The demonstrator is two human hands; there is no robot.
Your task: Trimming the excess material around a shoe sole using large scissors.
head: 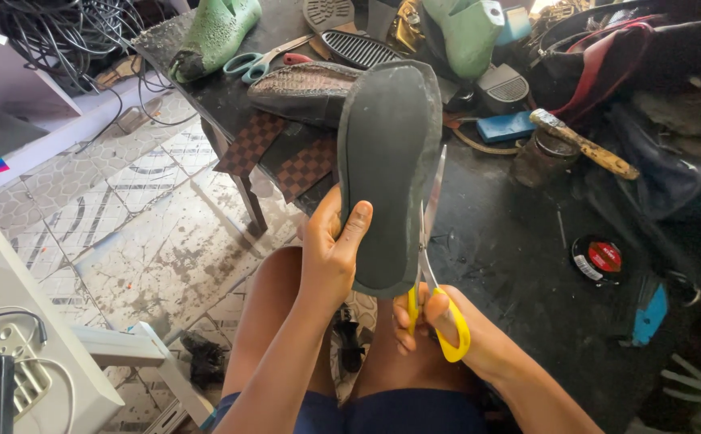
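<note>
The left hand (330, 249) clasped the lower end of a dark grey rubber shoe sole (387, 161), thumb laid up its flat face and the remaining fingers wrapped behind its left edge, while the right hand (439, 321) was closed through the loops of a pair of yellow-handled steel scissors (429, 265), fingers curled tight in the grips. The sole stood nearly upright at the centre of the frame, rising from the left hand toward the upper middle, and the scissor blades ran up along its right edge, touching or just beside it; whether the blades were biting into the rubber could not be told. The sole looked matte and smooth on its face, rounded at the top, with a paler, rough, slightly frayed rim all around. Behind its upper end, a brown woven-textured leather shoe upper (302, 88) lay on a dark worktable (511, 241) that filled the upper and right parts of the frame. On that table, in the upper left, lay a green plastic shoe last (214, 32) and a pair of teal-handled scissors (258, 60); a second green last (467, 32) stood at the upper middle. To the right lay a wooden-handled brush (584, 145), and lower right a round black tin with a red lid label (598, 259). Bare knees showed at the bottom centre above a patterned tile floor (149, 233).
</note>
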